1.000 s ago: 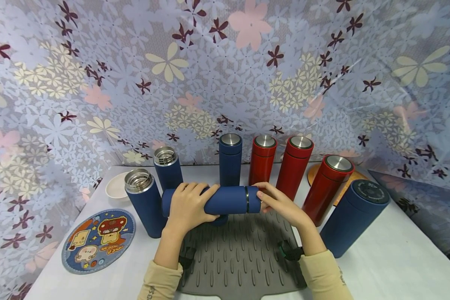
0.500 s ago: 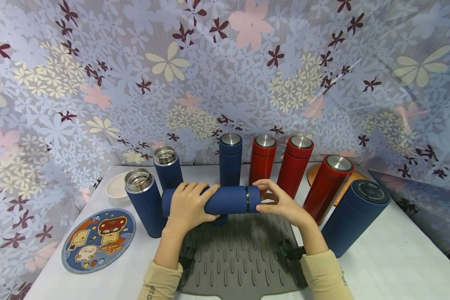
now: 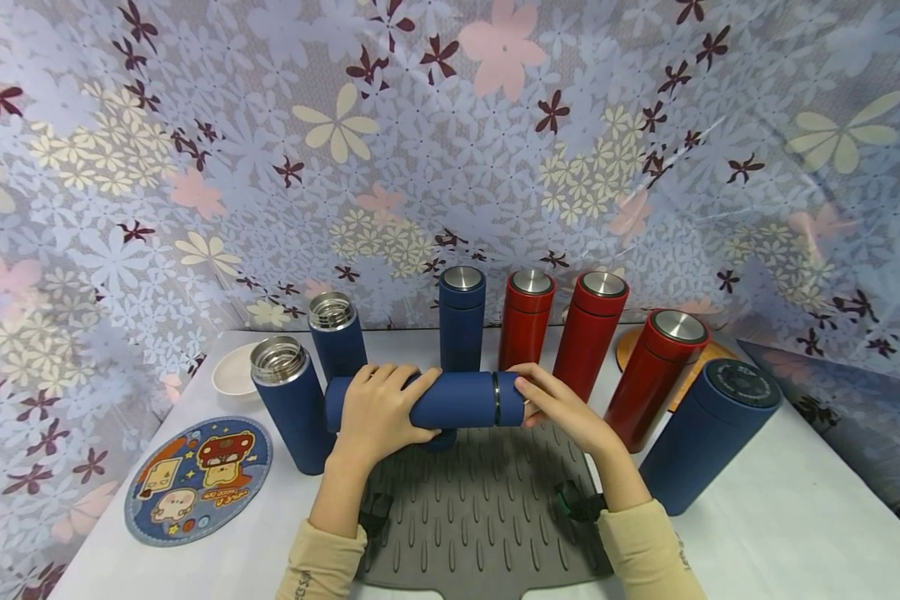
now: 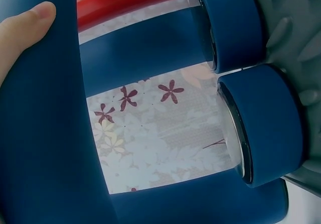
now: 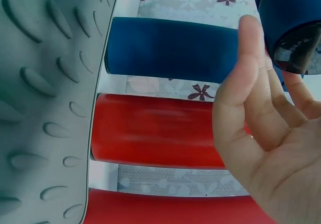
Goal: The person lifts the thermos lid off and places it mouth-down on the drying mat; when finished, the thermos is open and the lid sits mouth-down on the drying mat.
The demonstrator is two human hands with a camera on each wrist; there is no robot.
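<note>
A blue thermos (image 3: 453,402) is held level above the dark ridged mat (image 3: 480,508). My left hand (image 3: 378,410) grips its body from above, with the thumb (image 4: 42,15) lying along the wall in the left wrist view. At the other end, my right hand (image 3: 558,412) holds the thermos lid (image 3: 510,400) between thumb and fingers. The lid's dark glossy top (image 5: 301,48) faces that palm. Two loose blue lids (image 4: 268,126) sit on the mat in the left wrist view; the head view shows part of one below the thermos.
Two uncapped blue thermoses (image 3: 296,417) stand at the left by a white bowl (image 3: 234,372) and a round cartoon mat (image 3: 198,483). Capped ones, a blue one (image 3: 461,325) and several red ones (image 3: 588,337), line the back and right. Another blue thermos (image 3: 701,450) stands far right.
My right hand loosened and spread at the lid half a second ago, then turned and closed on it again. The left hand and the thermos have stayed in place.
</note>
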